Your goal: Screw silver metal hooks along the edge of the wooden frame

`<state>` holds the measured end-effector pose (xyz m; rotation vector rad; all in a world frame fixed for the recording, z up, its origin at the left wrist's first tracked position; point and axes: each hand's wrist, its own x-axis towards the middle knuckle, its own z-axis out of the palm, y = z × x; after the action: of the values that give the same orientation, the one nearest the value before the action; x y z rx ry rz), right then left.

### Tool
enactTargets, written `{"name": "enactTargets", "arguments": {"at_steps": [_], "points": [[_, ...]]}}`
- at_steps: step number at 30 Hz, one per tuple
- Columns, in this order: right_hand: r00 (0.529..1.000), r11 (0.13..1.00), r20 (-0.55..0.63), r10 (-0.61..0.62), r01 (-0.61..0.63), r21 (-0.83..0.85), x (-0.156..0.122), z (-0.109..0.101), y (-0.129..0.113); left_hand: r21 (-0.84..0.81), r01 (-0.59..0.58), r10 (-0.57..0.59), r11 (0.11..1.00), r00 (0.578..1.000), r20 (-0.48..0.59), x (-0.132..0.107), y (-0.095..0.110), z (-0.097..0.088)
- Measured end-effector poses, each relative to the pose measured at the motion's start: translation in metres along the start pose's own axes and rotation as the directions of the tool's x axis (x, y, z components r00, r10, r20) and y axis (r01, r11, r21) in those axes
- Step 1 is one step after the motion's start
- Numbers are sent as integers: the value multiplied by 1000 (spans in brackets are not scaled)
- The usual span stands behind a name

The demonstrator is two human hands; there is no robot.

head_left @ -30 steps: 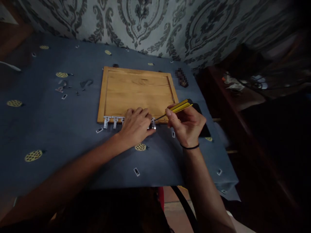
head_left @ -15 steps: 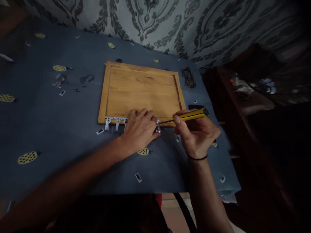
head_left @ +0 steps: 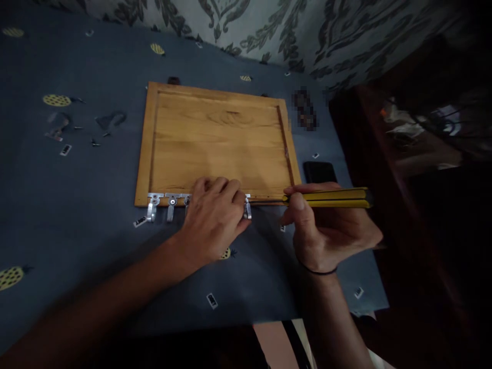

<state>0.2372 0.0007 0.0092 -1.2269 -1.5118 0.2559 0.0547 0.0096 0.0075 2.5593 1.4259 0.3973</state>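
Note:
A wooden board (head_left: 219,143) with a raised frame lies flat on the cloth. Along its near edge runs a row of silver metal hooks (head_left: 171,207). My left hand (head_left: 215,220) rests over the middle of that row, fingers bent on the board and thumb below its near edge, hiding some hooks. Just right of the fingers, one hook (head_left: 248,207) shows. My right hand (head_left: 326,230) is closed around the yellow-and-black handle of a screwdriver (head_left: 326,198). Its thin shaft points left, almost level, toward that hook; whether the tip touches a screw I cannot tell.
Loose hooks (head_left: 111,120) and several small screws (head_left: 95,143) lie left of the board on the blue pineapple-print tablecloth (head_left: 96,184). A black phone-like object (head_left: 320,172) sits to the right. Behind hangs a patterned curtain (head_left: 261,31); dark furniture (head_left: 369,118) stands at right.
The view has shifted closer to the board. My right hand has swung the screwdriver handle lower and to the right, so it lies more level. My left hand stays on the hooks.

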Motion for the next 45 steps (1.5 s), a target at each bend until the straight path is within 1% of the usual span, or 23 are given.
{"name": "enactTargets", "arguments": {"at_steps": [3,7,12,17,20,23,27,29,32,33,36,38,41,45], "points": [[998,998,30,-55,56,-42,-1,-3,5,1,-22,22,1000,999,-43,-2,-1,1],[994,994,48,-102,105,-43,-1,-5,3,6,-36,36,999,995,-90,-3,0,1],[994,991,65,-92,98,-95,1,-8,-3,3,-43,43,999,993,-113,-2,0,1],[981,972,109,-161,177,-153,5,-12,-3,1,-54,54,999,990,-129,-2,0,1],[985,976,102,-142,157,-154,5,-13,-4,24,-61,64,998,990,-128,-2,-1,0],[985,978,87,-149,160,-134,4,-13,-5,33,-61,65,998,989,-133,-2,-1,0],[983,982,135,-125,142,-122,5,-12,-6,32,-64,67,997,989,-131,-2,0,1],[980,983,139,-140,154,-99,5,-11,-5,32,-60,64,998,989,-134,-2,0,1],[978,979,91,-188,194,-62,4,-8,-3,33,-64,68,997,988,-138,-2,0,1],[979,980,88,-181,188,-69,4,-8,-3,34,-67,71,997,988,-137,-2,0,1],[985,985,131,-109,125,-119,3,-9,-6,39,-68,72,997,988,-137,-2,0,0],[984,986,150,-92,111,-122,5,-10,-7,43,-65,70,997,988,-136,-2,-1,0],[982,985,152,-116,133,-108,6,-9,-7,52,-65,71,997,991,-113,-2,-1,-1],[987,990,123,-106,117,-82,7,-4,-2,66,-46,50,997,997,-64,-3,0,-2]]}}
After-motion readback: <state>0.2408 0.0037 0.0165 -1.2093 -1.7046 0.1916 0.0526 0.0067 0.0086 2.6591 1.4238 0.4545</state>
